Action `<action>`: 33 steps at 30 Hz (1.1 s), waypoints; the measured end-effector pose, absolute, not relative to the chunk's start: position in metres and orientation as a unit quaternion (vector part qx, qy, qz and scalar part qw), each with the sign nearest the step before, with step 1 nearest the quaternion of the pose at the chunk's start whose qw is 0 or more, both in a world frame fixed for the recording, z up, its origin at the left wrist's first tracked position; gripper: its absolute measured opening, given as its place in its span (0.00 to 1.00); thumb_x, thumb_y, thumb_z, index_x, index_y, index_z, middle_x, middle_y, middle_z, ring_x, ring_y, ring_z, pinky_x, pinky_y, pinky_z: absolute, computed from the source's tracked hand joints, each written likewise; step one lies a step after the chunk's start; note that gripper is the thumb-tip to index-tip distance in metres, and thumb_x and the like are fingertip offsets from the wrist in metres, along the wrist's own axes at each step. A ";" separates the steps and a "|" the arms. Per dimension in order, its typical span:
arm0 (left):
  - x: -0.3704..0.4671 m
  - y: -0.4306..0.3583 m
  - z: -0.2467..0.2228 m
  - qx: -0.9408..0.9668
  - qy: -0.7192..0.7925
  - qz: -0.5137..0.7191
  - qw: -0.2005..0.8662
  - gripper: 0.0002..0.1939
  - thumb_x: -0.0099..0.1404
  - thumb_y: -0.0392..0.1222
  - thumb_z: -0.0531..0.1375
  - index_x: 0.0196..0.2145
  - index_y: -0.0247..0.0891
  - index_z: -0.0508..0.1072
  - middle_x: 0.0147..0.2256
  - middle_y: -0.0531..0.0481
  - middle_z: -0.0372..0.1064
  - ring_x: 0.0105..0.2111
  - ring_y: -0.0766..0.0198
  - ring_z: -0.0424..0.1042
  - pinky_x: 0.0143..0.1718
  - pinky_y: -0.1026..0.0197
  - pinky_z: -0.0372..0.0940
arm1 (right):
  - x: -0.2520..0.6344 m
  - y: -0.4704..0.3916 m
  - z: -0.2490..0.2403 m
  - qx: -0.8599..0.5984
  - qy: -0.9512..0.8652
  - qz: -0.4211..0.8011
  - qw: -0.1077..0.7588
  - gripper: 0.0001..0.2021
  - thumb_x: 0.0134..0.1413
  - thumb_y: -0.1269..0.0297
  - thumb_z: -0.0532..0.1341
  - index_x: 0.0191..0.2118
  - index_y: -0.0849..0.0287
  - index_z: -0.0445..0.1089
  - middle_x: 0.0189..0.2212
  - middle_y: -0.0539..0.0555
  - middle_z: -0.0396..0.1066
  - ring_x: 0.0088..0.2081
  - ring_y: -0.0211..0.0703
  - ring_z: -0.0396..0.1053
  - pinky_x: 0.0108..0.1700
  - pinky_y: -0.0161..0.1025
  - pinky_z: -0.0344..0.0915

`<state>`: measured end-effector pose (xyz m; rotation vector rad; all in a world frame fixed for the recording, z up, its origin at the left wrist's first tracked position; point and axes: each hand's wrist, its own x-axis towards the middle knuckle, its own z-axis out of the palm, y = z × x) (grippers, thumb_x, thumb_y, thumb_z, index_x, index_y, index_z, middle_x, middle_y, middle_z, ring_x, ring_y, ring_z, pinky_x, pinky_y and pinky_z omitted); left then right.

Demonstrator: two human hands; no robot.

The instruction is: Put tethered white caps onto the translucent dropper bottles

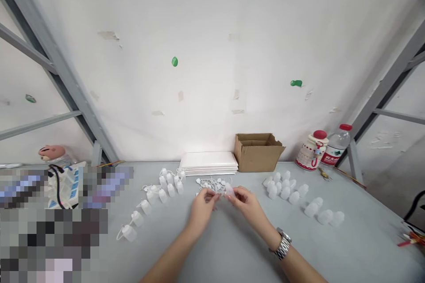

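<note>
At the middle of the grey table, my right hand (245,203) pinches a small translucent white bottle (229,189). Close beside it my left hand (203,207) is closed at the fingertips; what it holds is too small to make out. Behind the hands lies a pile of white caps with cords (212,183). Left of them stand several white bottles with corded caps (162,195), in a slanting row and a cluster. On the right are several translucent bottles without corded caps (294,197).
A stack of white boxes (208,163) and an open cardboard box (257,157) stand against the wall. At the back right are a decorated flask (311,152), a red-capped water bottle (336,146) and pliers (325,174). A power strip (68,185) lies left.
</note>
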<state>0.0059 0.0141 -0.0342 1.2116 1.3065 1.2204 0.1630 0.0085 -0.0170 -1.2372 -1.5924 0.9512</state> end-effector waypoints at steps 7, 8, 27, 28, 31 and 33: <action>0.002 0.013 -0.018 0.443 0.470 0.545 0.535 0.15 0.46 0.50 0.64 0.26 0.38 0.66 0.26 0.47 0.75 0.31 0.57 0.74 0.36 0.56 0.67 | 0.150 -0.006 -0.014 -0.505 -0.692 0.354 0.376 0.09 0.48 0.58 0.61 0.28 0.58 0.74 0.23 0.49 0.62 0.27 0.40 0.59 0.30 0.35 0.55; 0.003 0.012 -0.016 0.442 0.459 0.549 0.541 0.15 0.46 0.49 0.64 0.27 0.38 0.67 0.26 0.47 0.75 0.31 0.57 0.74 0.37 0.56 0.67 | 0.150 -0.006 -0.014 -0.507 -0.690 0.356 0.373 0.09 0.48 0.59 0.61 0.28 0.58 0.74 0.23 0.49 0.62 0.27 0.40 0.59 0.30 0.35 0.55; -0.011 0.012 -0.002 0.525 0.472 0.548 0.447 0.13 0.53 0.46 0.60 0.36 0.38 0.74 0.38 0.45 0.76 0.42 0.55 0.73 0.47 0.55 0.65 | 0.158 0.002 -0.011 -0.518 -0.668 0.323 0.425 0.17 0.52 0.51 0.56 0.27 0.60 0.72 0.21 0.48 0.61 0.24 0.38 0.60 0.28 0.34 0.57; -0.013 0.014 0.004 0.535 0.477 0.540 0.441 0.12 0.53 0.46 0.60 0.34 0.38 0.75 0.38 0.45 0.76 0.41 0.55 0.73 0.46 0.55 0.65 | 0.161 0.004 -0.009 -0.519 -0.666 0.318 0.432 0.17 0.52 0.50 0.56 0.27 0.60 0.72 0.21 0.48 0.62 0.24 0.38 0.60 0.28 0.34 0.58; -0.018 0.022 0.034 0.577 0.495 0.503 0.412 0.10 0.52 0.44 0.61 0.32 0.39 0.76 0.35 0.47 0.77 0.40 0.55 0.74 0.46 0.55 0.65 | 0.168 0.010 0.004 -0.518 -0.661 0.307 0.448 0.19 0.51 0.48 0.55 0.30 0.60 0.72 0.21 0.49 0.64 0.24 0.39 0.61 0.28 0.34 0.58; -0.020 0.026 0.056 0.578 0.497 0.515 0.391 0.10 0.51 0.43 0.62 0.32 0.39 0.77 0.36 0.47 0.77 0.40 0.56 0.74 0.46 0.55 0.65 | 0.172 0.013 0.017 -0.512 -0.667 0.293 0.454 0.18 0.51 0.48 0.56 0.31 0.60 0.72 0.22 0.49 0.64 0.25 0.40 0.61 0.29 0.35 0.59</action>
